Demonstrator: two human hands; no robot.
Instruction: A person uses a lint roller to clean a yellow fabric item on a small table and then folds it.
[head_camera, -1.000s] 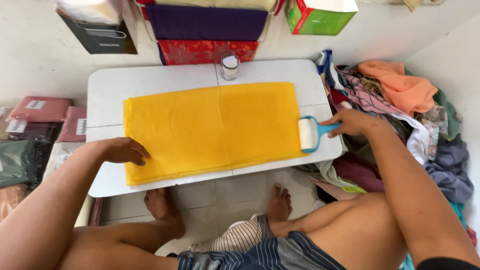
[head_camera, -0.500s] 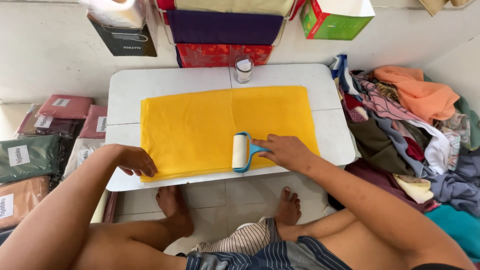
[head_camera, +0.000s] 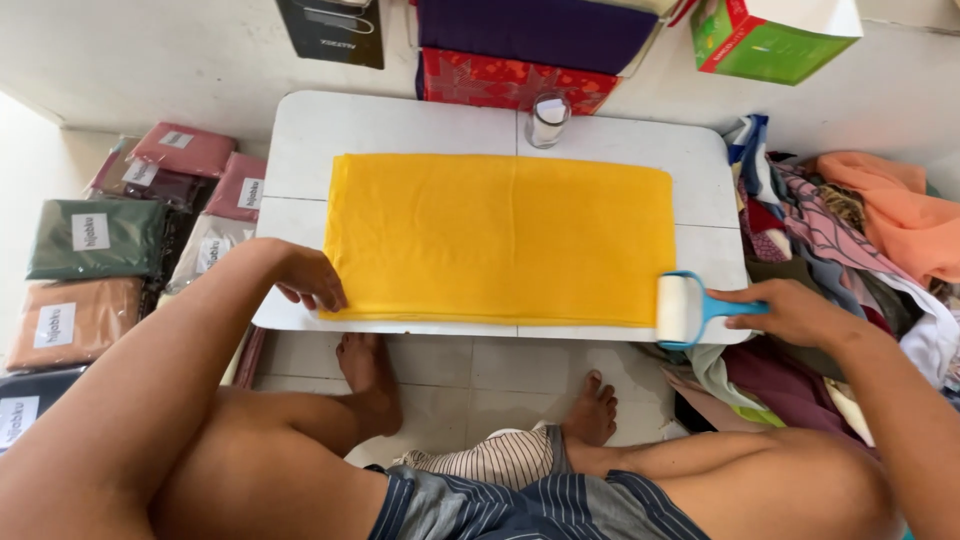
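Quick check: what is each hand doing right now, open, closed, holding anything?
Left hand: open, fingers resting on the near-left corner of the yellow cloth.
Right hand: closed on the blue handle of the lint roller, at the cloth's near-right corner.

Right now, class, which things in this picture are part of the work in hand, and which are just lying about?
In use:
- yellow cloth spread flat on the white table
- lint roller, held by the right hand at the cloth's right edge
- left hand pressing the cloth's left corner

Lying about:
- glass jar
- packed cloths on the floor
- clothes pile
- green box
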